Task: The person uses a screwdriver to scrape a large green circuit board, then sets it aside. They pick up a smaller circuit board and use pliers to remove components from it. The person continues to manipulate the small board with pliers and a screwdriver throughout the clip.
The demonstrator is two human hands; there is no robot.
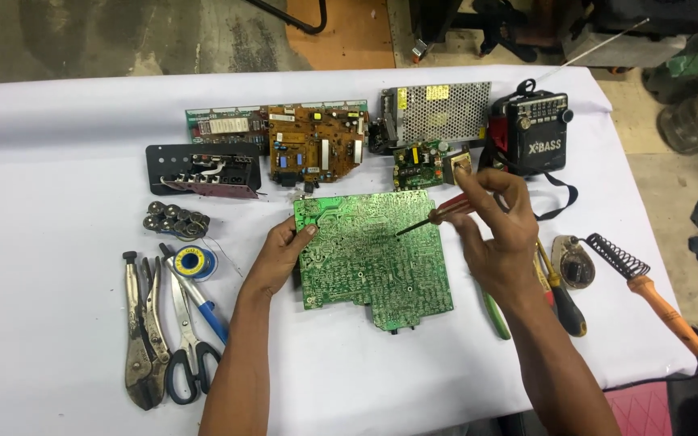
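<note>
A large green circuit board (373, 262) lies solder side up in the middle of the white-covered table (58, 161). My left hand (280, 254) grips its left edge, thumb on top. My right hand (494, 230) holds a thin tool with a red handle (428, 220) like a pen. The tool's dark tip touches the board near its upper middle.
Brown (314, 145) and green boards (221, 123), a metal-caged power supply (438, 109) and a black radio (535, 133) line the back. Pliers (143, 331), scissors (187, 339) and a solder spool (191, 261) lie at left. Screwdrivers (563, 295) and an orange-handled soldering iron (664, 303) lie at right.
</note>
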